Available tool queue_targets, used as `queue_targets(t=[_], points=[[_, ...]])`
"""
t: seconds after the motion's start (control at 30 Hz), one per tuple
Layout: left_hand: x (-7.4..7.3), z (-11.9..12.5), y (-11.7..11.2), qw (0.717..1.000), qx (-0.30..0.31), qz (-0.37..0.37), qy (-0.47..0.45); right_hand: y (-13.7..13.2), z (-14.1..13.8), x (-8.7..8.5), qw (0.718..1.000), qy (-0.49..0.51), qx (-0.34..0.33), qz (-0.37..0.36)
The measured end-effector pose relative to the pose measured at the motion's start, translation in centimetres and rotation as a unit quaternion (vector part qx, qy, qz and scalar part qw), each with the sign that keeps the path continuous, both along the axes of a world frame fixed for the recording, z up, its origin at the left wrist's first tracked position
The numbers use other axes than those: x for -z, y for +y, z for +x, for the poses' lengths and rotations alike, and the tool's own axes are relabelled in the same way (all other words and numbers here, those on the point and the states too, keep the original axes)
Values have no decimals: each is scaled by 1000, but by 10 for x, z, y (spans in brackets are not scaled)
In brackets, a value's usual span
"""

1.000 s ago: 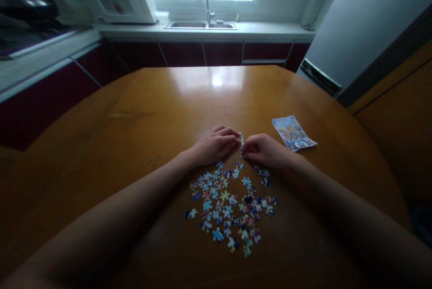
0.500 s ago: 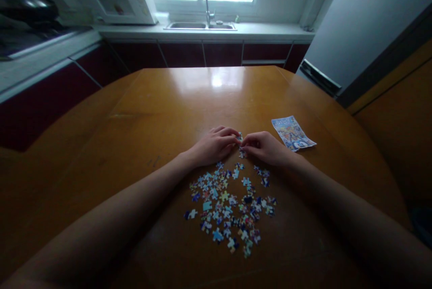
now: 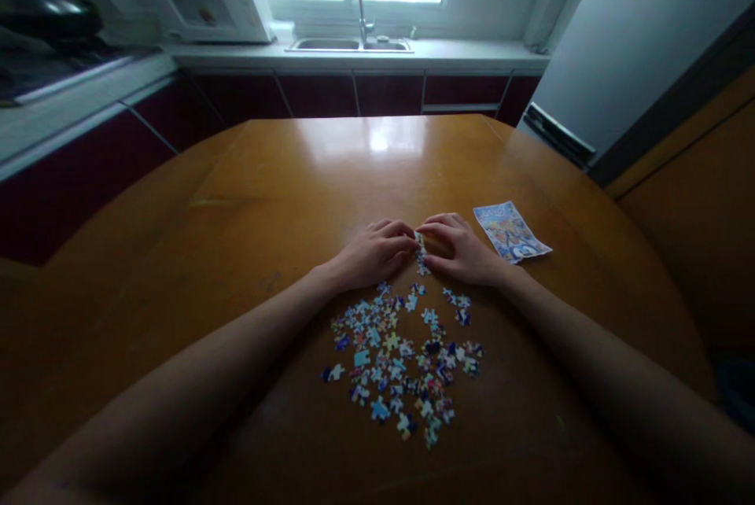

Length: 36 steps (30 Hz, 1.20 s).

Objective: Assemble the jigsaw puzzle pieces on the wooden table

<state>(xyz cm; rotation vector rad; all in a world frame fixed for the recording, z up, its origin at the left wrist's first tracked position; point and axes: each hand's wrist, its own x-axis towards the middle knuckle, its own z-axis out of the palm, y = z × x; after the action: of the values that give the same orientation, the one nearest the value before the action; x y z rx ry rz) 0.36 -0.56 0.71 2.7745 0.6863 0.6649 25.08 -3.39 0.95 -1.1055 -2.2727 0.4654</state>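
A short strip of joined jigsaw puzzle pieces (image 3: 421, 259) lies on the wooden table between my two hands, partly covered by fingertips. My left hand (image 3: 383, 252) rests at its left side, fingers curled and their tips pressed on the strip. On the right, my right hand (image 3: 457, 248) has thumb and index finger spread apart, one near the strip's far end and the other beside its lower part. Nearer to me, a loose pile of jigsaw pieces (image 3: 392, 341) is scattered, blue, white, yellow and dark. A few pieces (image 3: 458, 307) sit apart at the pile's right.
A creased picture sheet (image 3: 512, 232) lies right of my right hand. The brown table (image 3: 330, 175) stretches toward a counter with a sink (image 3: 327, 44) and tap. A fridge (image 3: 637, 41) stands at the right, a stove with a pan (image 3: 50, 13) at the left.
My right hand's thumb and index finger have parted from a pinch, and the fingers have shifted slightly away from me. More of the strip shows. My left hand stays nearly still.
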Motion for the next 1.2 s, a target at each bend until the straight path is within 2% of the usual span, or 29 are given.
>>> queue_targets(t=[0.4,0.6,0.67,1.07,1.2], points=[[-2,0,-1,999,11,12,-37,4,0,2,1000,-4,-19,5],[-10,4,-9,994,104,25,-21,5,1,6,1000,5,-16,1],[-11,5,-10,993,113,22,-12,6,1,8,1000,8,-15,5],[-2,6,-8,997,72,23,-24,7,1,6,998,38,-42,13],[-3,2,-5,998,30,28,-56,6,-1,5,998,66,-22,8]])
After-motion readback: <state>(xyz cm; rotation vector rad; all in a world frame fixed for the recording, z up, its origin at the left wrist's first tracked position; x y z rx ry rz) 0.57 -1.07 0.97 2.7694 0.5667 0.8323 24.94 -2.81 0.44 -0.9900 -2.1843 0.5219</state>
